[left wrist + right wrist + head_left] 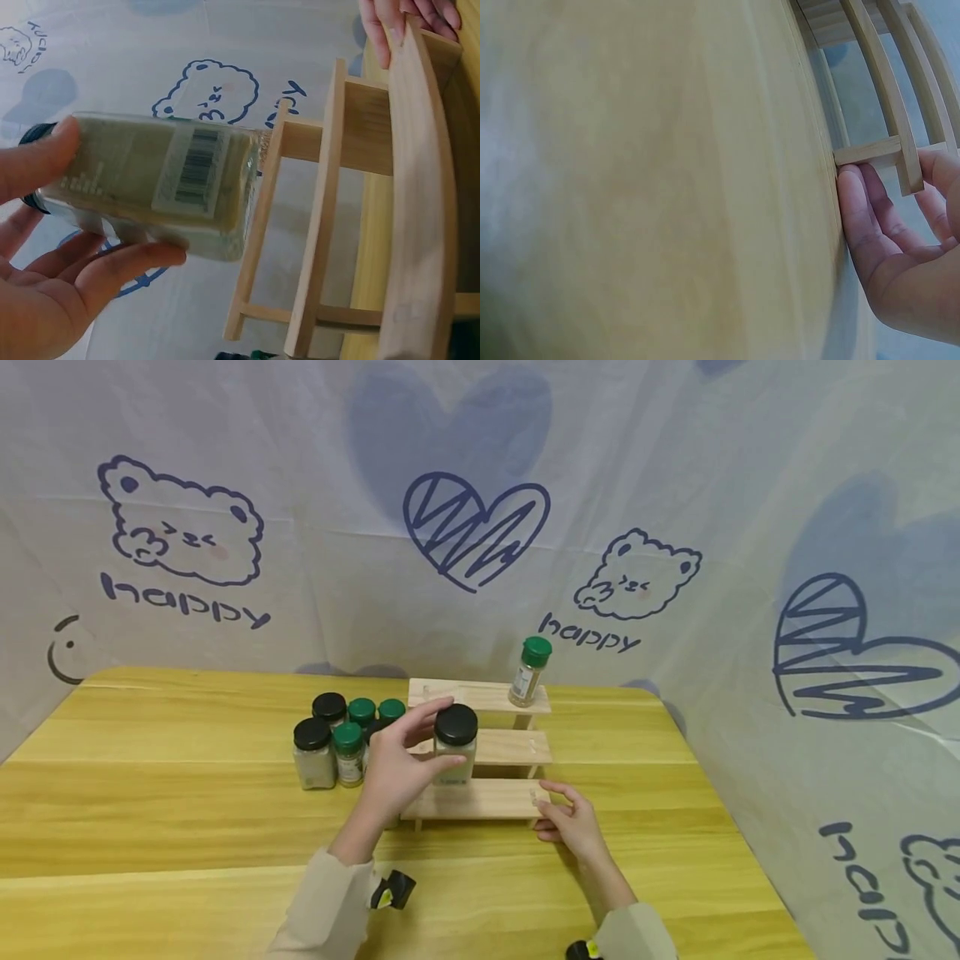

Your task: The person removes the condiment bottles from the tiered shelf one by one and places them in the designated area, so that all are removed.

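My left hand (pixel 401 768) grips a square glass spice jar (pixel 455 760) with a black lid, thumb on one side and fingers on the other. The jar is upright over the left part of a three-step wooden rack (pixel 480 799). A pale filling and a barcode label show on the jar (pixel 150 176) in the left wrist view. My right hand (pixel 573 822) holds the right end of the rack's lowest step, with fingers by its leg (pixel 870 152). On the top step, at the right, stands a round spice bottle (pixel 528 672) with a green cap.
Left of the rack, several spice containers stand close together on the wood-grain table (pixel 187 793), among them a black-lidded jar (pixel 315 756) and a green-capped bottle (pixel 348 756). A printed cloth (pixel 322 585) hangs behind the table and along its right side.
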Demonstrator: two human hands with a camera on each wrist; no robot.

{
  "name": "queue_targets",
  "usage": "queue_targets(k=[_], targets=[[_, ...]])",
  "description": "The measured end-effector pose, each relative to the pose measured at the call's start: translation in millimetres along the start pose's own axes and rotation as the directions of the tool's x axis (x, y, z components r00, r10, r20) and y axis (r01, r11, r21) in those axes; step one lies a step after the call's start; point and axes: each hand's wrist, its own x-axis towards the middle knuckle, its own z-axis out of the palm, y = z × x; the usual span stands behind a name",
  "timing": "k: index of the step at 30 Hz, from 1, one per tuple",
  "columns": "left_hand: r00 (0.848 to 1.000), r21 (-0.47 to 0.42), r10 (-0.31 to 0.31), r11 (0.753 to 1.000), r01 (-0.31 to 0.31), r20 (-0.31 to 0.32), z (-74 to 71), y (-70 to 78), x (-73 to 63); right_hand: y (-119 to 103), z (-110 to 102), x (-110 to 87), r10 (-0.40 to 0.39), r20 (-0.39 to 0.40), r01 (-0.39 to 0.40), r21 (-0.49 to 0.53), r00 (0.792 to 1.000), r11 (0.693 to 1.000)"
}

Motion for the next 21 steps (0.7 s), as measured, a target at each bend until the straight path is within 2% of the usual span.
queue_targets(k=[6, 12, 21], targets=[[1.000, -0.020, 0.003, 1.000, -0.002, 0.030, -4.3, -2.4, -8.9, -1.0, 0.7, -0.5, 0.001, -0.004, -0.001, -0.004, 1.000, 1.000], [0.999, 0.003, 0.005, 1.000, -0.005, 0.036, -10.8, -5.5, -16.1, -2.1, 1.3, -1.0, 0.012, -0.010, -0.012, -0.005, 1.000, 1.000], [0.996, -0.010, 0.053, 0.999, -0.052, 0.073, -26.1, -8.5, -26.9, -1.2, 0.7, -0.5, 0.014, -0.006, -0.014, -0.001, 1.000, 1.000]])
